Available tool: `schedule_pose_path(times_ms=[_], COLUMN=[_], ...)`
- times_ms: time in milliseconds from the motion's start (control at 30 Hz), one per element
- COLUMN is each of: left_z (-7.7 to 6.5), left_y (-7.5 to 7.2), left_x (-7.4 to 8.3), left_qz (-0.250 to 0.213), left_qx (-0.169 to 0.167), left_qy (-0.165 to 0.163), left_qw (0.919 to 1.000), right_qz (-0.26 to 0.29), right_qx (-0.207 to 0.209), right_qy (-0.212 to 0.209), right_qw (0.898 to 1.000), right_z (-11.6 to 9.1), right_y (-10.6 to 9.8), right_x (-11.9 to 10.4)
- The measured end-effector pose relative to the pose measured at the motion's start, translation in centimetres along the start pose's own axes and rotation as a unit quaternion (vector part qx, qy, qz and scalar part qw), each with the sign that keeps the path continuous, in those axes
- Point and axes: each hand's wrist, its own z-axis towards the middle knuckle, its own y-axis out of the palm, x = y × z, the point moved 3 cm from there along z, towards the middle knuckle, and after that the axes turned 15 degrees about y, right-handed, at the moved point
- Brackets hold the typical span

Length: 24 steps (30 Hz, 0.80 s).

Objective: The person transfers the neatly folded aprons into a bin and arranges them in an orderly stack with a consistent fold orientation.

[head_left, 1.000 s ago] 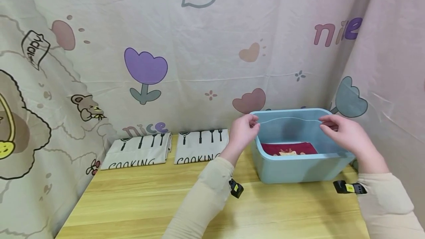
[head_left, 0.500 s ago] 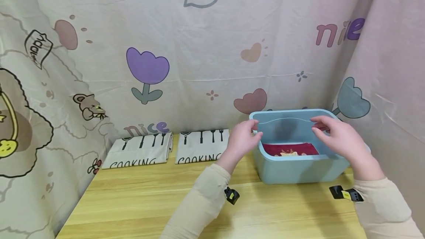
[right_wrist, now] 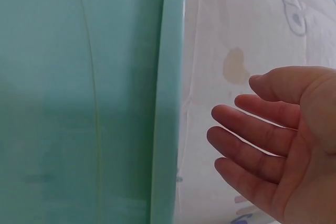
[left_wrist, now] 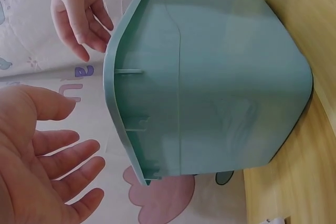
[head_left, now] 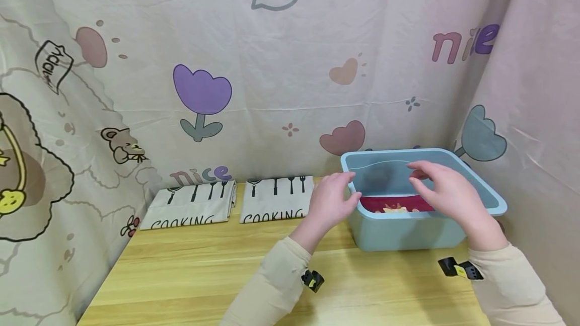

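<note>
My left hand point(head_left: 332, 197) hangs just beside the left rim of the blue plastic bin point(head_left: 410, 234), my right hand point(head_left: 446, 187) above its rim; the fingers point(left_wrist: 71, 157) of both are loosely spread and hold nothing. The bin stands on the wooden tabletop point(head_left: 181, 275), a red printed cloth point(head_left: 378, 202) inside. Left of it lies a folded white COOKING cloth point(head_left: 274, 204), then a matching cloth point(head_left: 190, 209)

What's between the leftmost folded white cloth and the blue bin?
A second folded white cloth on the table, then the open left hand just before the bin; seen in the head view.
</note>
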Motion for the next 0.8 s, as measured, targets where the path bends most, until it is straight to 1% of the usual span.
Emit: schedule_pose_path(times_ms=[167,300,400,533,733,800], left_z=[-0.8,-1.4,-1.8,-2.6,-3.9,-4.4], left_y=[-0.5,-0.9,-1.3,-1.6,-1.7,-1.8], left_x=[0.2,0.3,0.5,0.5,0.0,-0.3], left_qz=[0.023,0.035,0.047,0.076,0.123,0.131], left_qx=[0.001,0.000,0.014,0.033,0.048,0.050], left_qy=[0.009,0.015,0.028,0.039,0.045,0.042], left_qw=[0.9997,0.9993,0.9984,0.9958,0.9902,0.9893], right_qz=[0.004,0.013,0.021,0.030,0.046,0.054], right_qx=[0.011,0.027,0.039,0.055,0.066,0.069], right_qy=[-0.019,-0.043,-0.059,-0.074,-0.096,-0.105], right_qw=[1.000,0.999,0.997,0.995,0.992,0.991], right_z=[-0.2,-0.2,-0.2,-0.2,-0.5,-0.6], right_y=[0.7,1.5,2.1,2.7,3.6,3.9], right_x=[-0.8,-1.4,-1.9,-2.6,-3.7,-4.1])
